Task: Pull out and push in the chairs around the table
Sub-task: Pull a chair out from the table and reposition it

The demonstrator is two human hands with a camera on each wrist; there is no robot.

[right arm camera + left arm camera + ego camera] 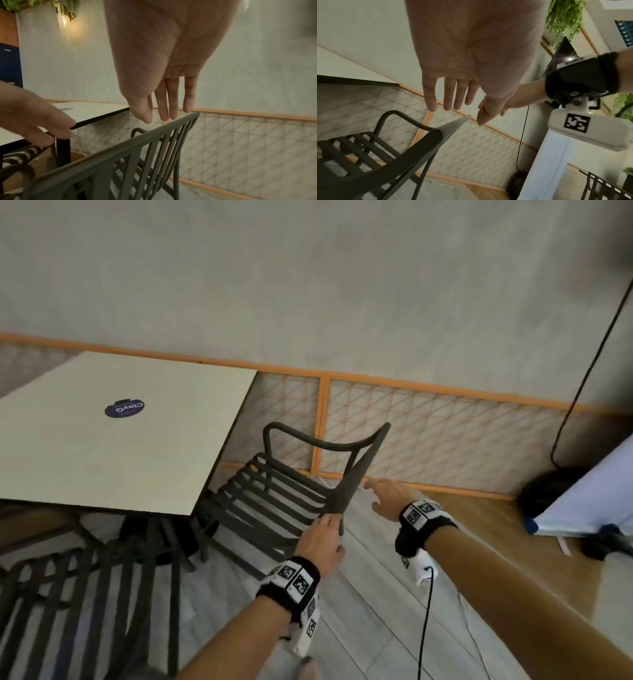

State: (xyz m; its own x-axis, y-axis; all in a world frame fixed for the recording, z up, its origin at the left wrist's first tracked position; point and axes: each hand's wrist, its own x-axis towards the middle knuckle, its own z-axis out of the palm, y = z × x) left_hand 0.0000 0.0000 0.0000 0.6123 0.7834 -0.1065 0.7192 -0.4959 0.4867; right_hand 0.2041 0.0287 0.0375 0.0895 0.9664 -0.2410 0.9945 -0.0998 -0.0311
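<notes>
A dark slatted metal chair (284, 498) stands at the right side of the pale square table (120, 460), its seat front reaching the table edge. My left hand (322, 539) lies against the near end of the chair's back rail (423, 146). In the left wrist view its fingers (448, 97) are straight and hover just above the rail without closing round it. My right hand (383, 494) is stretched out beside the backrest. Its straight fingers (173, 105) hang just over the top rail (137, 139), gripping nothing.
A second dark slatted chair (85, 594) stands at the lower left, close to the table. An orange-framed lattice panel (428, 433) runs along the wall behind. At the right are a white board (589, 501), a black round base (544, 487) and a hanging black cable (582, 371).
</notes>
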